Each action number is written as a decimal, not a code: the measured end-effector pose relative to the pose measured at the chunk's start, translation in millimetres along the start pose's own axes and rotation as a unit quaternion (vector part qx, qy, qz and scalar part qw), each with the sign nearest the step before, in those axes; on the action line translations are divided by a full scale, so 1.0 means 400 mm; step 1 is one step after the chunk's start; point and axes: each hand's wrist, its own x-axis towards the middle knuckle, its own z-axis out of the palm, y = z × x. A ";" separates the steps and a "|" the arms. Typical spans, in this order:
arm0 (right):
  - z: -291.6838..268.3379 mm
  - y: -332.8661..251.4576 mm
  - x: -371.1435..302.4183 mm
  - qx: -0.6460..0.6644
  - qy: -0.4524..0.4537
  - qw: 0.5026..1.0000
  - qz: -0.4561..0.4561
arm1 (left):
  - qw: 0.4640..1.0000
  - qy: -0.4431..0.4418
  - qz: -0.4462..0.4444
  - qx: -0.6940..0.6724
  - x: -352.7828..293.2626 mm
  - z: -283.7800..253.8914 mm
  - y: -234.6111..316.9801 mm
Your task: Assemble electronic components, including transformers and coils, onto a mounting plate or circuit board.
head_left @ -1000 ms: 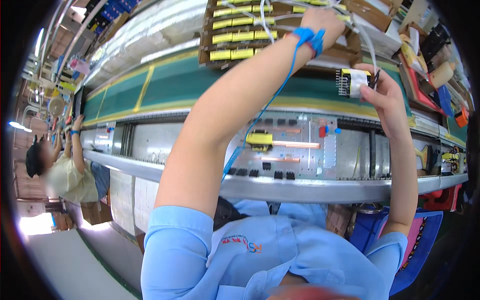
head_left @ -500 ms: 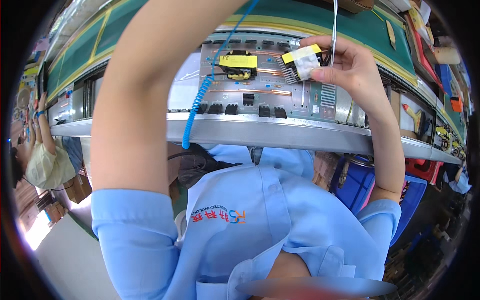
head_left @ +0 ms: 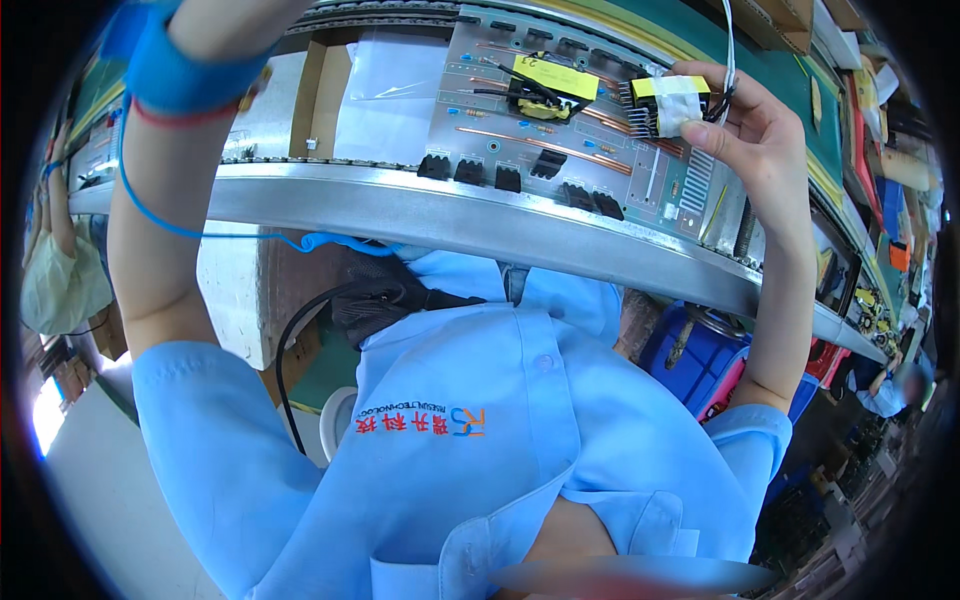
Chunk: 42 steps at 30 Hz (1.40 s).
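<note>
My right hand pinches a transformer wrapped in yellow and white tape, its row of metal pins pointing left. Dark and white wires run up from beside my fingers. The transformer is over the right part of a grey circuit board; whether it touches the board I cannot tell. Mounted on that board is a second yellow-taped transformer with black leads, among copper strips and black components. My left hand reaches past the upper left edge, its fingers out of sight, with a blue strap around the wrist.
A metal rail runs along the front of the line. Left of the board lie a white sheet and a cardboard piece. A blue cord hangs from my left wrist. A blue bin stands below, right.
My left arm has swung left, away from above the board, taking the blue cord along. The board appears farther right in view. The transformer in my right hand has turned more level.
</note>
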 end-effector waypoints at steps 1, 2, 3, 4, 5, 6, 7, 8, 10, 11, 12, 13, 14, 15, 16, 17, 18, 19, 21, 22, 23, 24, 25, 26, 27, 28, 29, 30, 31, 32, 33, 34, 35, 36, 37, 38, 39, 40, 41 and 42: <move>0.014 -0.024 0.006 -0.015 -0.017 0.999 -0.027 | 0.997 -0.057 -0.022 -0.044 -0.038 -0.053 0.014; 0.018 -0.034 0.006 -0.018 -0.018 0.999 -0.025 | 0.994 -0.058 -0.058 -0.072 -0.063 -0.057 0.010; 0.023 -0.045 0.005 -0.038 -0.019 0.999 -0.016 | 0.989 -0.059 -0.094 -0.101 -0.087 -0.056 0.007; 0.029 -0.057 0.005 -0.057 -0.023 0.998 -0.009 | 0.981 -0.075 -0.137 -0.115 -0.101 -0.064 0.005; 0.036 -0.070 0.004 -0.059 -0.024 0.998 -0.008 | 0.981 -0.073 -0.137 -0.116 -0.114 -0.066 -0.001; 0.043 -0.082 0.004 -0.144 -0.017 0.988 -0.058 | 0.974 -0.079 -0.162 -0.137 -0.128 -0.065 -0.008; 0.050 -0.094 0.004 -0.229 -0.009 0.968 -0.106 | 0.966 -0.086 -0.185 -0.158 -0.139 -0.060 -0.017; 0.057 -0.105 0.004 -0.231 -0.007 0.967 -0.103 | 0.949 -0.077 -0.219 -0.212 -0.149 -0.055 -0.024; 0.075 -0.128 0.008 -0.380 -0.033 0.909 -0.171 | 0.950 -0.074 -0.231 -0.197 -0.165 -0.051 -0.028; 0.085 -0.144 0.014 -0.380 -0.030 0.910 -0.166 | 0.951 -0.070 -0.243 -0.179 -0.170 -0.047 -0.029; 0.096 -0.163 0.023 -0.383 -0.052 0.911 -0.145 | 0.947 -0.064 -0.265 -0.171 -0.172 -0.043 -0.028; 0.098 -0.173 0.024 -0.386 -0.071 0.911 -0.126 | 0.947 -0.069 -0.262 -0.172 -0.175 -0.043 -0.027; 0.092 -0.160 0.032 -0.438 -0.061 0.878 -0.184 | 0.941 -0.068 -0.277 -0.181 -0.179 -0.043 -0.028; 0.090 -0.159 0.033 -0.437 -0.059 0.879 -0.181 | 0.935 -0.067 -0.292 -0.190 -0.184 -0.042 -0.029; 0.092 -0.163 0.040 -0.440 -0.078 0.874 -0.190 | 0.932 -0.059 -0.300 -0.194 -0.191 -0.041 -0.031; 0.099 -0.176 0.048 -0.442 -0.099 0.869 -0.199 | 0.932 -0.059 -0.302 -0.193 -0.198 -0.045 -0.033; 0.104 -0.205 0.057 -0.439 -0.101 0.870 -0.201 | 0.931 -0.062 -0.306 -0.187 -0.207 -0.050 -0.035; 0.094 -0.270 0.045 -0.439 -0.110 0.888 -0.081 | 0.933 -0.079 -0.290 -0.196 -0.189 -0.040 -0.038; 0.098 -0.293 0.055 -0.422 -0.134 0.896 0.022 | 0.931 -0.069 -0.293 -0.206 -0.204 -0.036 -0.047; 0.097 -0.288 0.061 -0.404 -0.154 0.901 0.013 | 0.929 -0.058 -0.297 -0.213 -0.211 -0.036 -0.049; 0.096 -0.282 0.066 -0.387 -0.173 0.906 0.004 | 0.928 -0.057 -0.300 -0.213 -0.216 -0.037 -0.052; 0.093 -0.269 0.068 -0.386 -0.176 0.906 0.004 | 0.928 -0.056 -0.303 -0.210 -0.220 -0.038 -0.056; 0.092 -0.255 0.066 -0.360 -0.150 0.920 -0.026 | 0.927 -0.055 -0.306 -0.209 -0.224 -0.039 -0.058; 0.091 -0.245 0.066 -0.334 -0.123 0.933 -0.056 | 0.927 -0.056 -0.308 -0.207 -0.227 -0.040 -0.060; 0.089 -0.243 0.068 -0.333 -0.124 0.933 -0.054 | 0.926 -0.056 -0.311 -0.205 -0.229 -0.041 -0.061; 0.090 -0.245 0.072 -0.357 -0.157 0.919 -0.054 | 0.926 -0.060 -0.311 -0.204 -0.229 -0.040 -0.064; 0.093 -0.250 0.076 -0.381 -0.190 0.903 -0.053 | 0.926 -0.064 -0.311 -0.205 -0.228 -0.039 -0.066; 0.099 -0.261 0.088 -0.379 -0.187 0.905 -0.050 | 0.931 -0.064 -0.301 -0.197 -0.227 -0.038 -0.068; 0.109 -0.277 0.105 -0.400 -0.238 0.885 -0.022 | 0.936 -0.063 -0.290 -0.189 -0.226 -0.036 -0.069; 0.113 -0.283 0.113 -0.418 -0.288 0.861 0.005 | 0.936 -0.068 -0.289 -0.189 -0.228 -0.035 -0.071; 0.107 -0.276 0.108 -0.415 -0.286 0.863 0.008 | 0.934 -0.065 -0.287 -0.200 -0.233 -0.034 -0.072; 0.104 -0.273 0.104 -0.416 -0.278 0.866 -0.001 | 0.933 -0.059 -0.286 -0.210 -0.236 -0.033 -0.072; 0.105 -0.272 0.103 -0.417 -0.270 0.868 -0.011 | 0.932 -0.060 -0.288 -0.210 -0.236 -0.034 -0.068; 0.103 -0.281 0.113 -0.415 -0.271 0.869 -0.010 | 0.932 -0.065 -0.298 -0.196 -0.234 -0.035 -0.065; 0.116 -0.321 0.132 -0.414 -0.250 0.875 0.038 | 0.932 -0.071 -0.307 -0.182 -0.232 -0.032 -0.059; 0.127 -0.340 0.143 -0.410 -0.230 0.878 0.086 | 0.930 -0.074 -0.310 -0.183 -0.236 -0.032 -0.056; 0.128 -0.332 0.138 -0.407 -0.232 0.879 0.089 | 0.929 -0.072 -0.316 -0.181 -0.241 -0.031 -0.055; 0.127 -0.322 0.134 -0.419 -0.227 0.879 0.040 | 0.927 -0.068 -0.322 -0.178 -0.243 -0.033 -0.053; 0.125 -0.310 0.128 -0.429 -0.221 0.876 -0.009 | 0.926 -0.064 -0.327 -0.176 -0.246 -0.035 -0.054; 0.118 -0.292 0.117 -0.426 -0.224 0.876 -0.007 | 0.925 -0.060 -0.334 -0.174 -0.250 -0.036 -0.055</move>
